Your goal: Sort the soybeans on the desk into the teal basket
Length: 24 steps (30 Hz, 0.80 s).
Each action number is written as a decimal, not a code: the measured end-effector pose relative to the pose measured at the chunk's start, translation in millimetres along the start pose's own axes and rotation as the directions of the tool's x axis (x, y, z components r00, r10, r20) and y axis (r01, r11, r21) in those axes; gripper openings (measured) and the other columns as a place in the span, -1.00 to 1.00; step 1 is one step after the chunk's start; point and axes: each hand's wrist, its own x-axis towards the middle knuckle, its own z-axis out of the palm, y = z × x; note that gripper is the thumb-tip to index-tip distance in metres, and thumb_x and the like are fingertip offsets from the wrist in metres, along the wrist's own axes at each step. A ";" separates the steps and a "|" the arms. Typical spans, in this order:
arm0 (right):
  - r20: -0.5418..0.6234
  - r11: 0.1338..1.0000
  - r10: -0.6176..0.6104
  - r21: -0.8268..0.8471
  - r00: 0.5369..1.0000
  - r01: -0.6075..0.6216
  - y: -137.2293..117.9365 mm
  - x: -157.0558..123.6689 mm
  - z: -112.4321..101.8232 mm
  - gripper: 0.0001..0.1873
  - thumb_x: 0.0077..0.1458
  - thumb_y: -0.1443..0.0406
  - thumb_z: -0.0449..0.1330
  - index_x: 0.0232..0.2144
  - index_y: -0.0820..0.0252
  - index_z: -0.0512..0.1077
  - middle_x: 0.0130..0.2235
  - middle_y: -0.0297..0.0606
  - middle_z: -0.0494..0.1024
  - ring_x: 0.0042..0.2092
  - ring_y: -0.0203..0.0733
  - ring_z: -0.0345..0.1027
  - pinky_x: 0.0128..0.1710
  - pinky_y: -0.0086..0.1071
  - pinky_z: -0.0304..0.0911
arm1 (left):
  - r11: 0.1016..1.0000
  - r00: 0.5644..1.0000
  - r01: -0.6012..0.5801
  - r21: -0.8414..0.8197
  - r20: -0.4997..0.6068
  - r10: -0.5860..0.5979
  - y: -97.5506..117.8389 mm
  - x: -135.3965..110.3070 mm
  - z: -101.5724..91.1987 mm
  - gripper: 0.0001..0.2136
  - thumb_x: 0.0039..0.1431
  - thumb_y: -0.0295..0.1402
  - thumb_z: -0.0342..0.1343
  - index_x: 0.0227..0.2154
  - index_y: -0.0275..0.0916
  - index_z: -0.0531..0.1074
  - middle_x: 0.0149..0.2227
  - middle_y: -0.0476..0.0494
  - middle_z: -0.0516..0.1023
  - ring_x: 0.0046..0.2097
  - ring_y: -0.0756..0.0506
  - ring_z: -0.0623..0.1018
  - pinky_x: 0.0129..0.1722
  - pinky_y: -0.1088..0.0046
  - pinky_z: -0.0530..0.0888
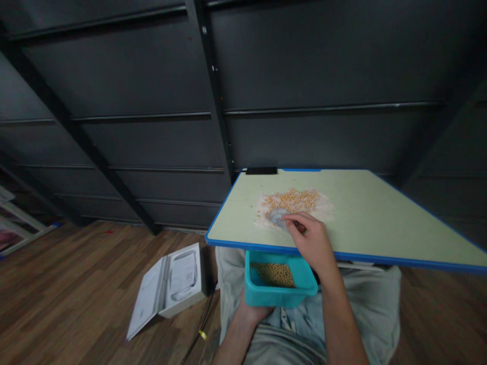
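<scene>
Here — right hand (311, 235) pinching translucent item (277, 216); left hand (254, 311) beneath bin (274, 298).

- Right of the right hand (310, 237): free passage over the pale-green, blue-edged tabletop (391, 218).
- Ahead: low, scattered round tan beans (297, 197); beyond, the dark panelled wall (335, 142) blocks.
- Nearer the body, below: turquoise rectangular plastic tub (266, 298) obstructs.
</scene>
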 end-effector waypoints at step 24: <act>0.133 0.995 -0.056 0.094 0.990 0.044 -4.0 0.1 -1.7 -0.77 0.26 0.37 0.20 -0.20 0.06 0.67 -0.15 -0.25 0.71 -0.17 -0.13 0.55 -0.18 -0.28 0.38 | 1.000 0.997 -0.002 -0.014 0.072 0.003 -4.3 1.0 -11.3 -0.55 0.35 -0.21 -0.14 0.14 0.02 0.55 0.31 0.00 0.51 0.46 -0.14 0.26 0.44 0.12 0.12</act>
